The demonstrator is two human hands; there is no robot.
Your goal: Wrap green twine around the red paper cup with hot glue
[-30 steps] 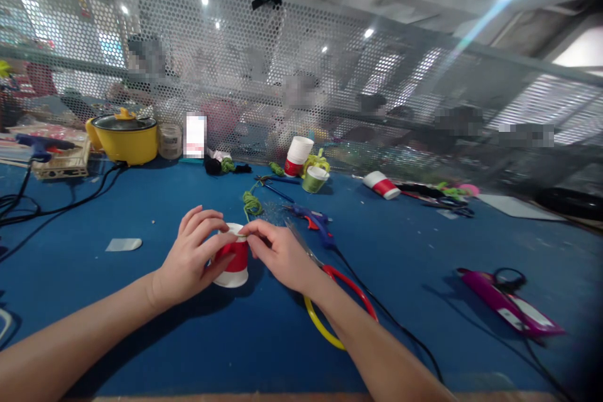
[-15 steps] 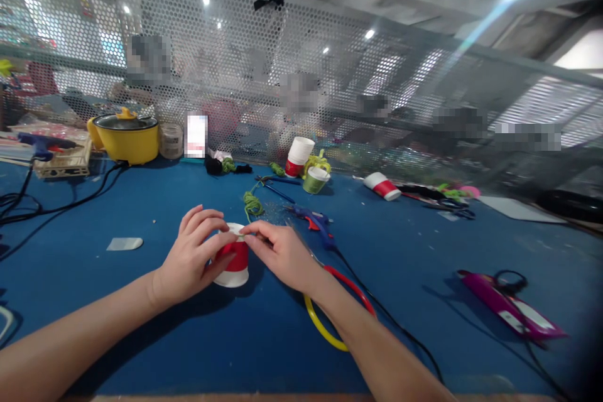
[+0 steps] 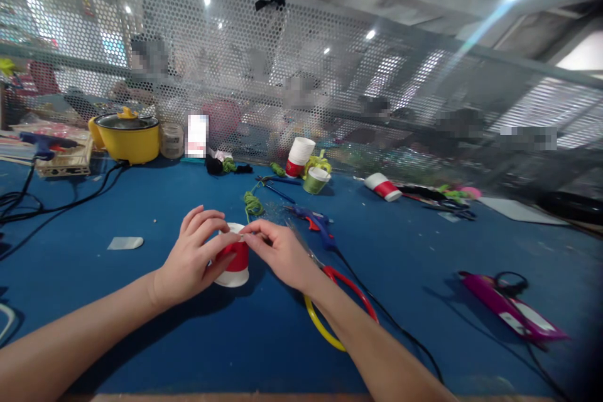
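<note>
An upside-down white paper cup (image 3: 239, 259) with a red band stands on the blue table in front of me. My left hand (image 3: 200, 251) is curled around its left side, thumb low on the red band and fingers over the top edge. My right hand (image 3: 277, 251) pinches at the upper right edge of the cup, close to the left fingertips. A strand from the small bundle of green yarn (image 3: 253, 202) runs down to these right fingertips, where its end is hard to see. Scissors (image 3: 351, 286) with red and yellow handles lie partly under my right forearm.
A blue glue gun (image 3: 320, 226) with a cord lies right of my hands. Further back are stacked paper cups (image 3: 300, 154), a green cup (image 3: 315, 181) and a tipped cup (image 3: 384, 187). A yellow pot (image 3: 129, 141) stands back left, a purple power strip (image 3: 511, 308) at right.
Both hands stay at the cup in nearly the same pose. The right fingertips have shifted very slightly at the top edge.
</note>
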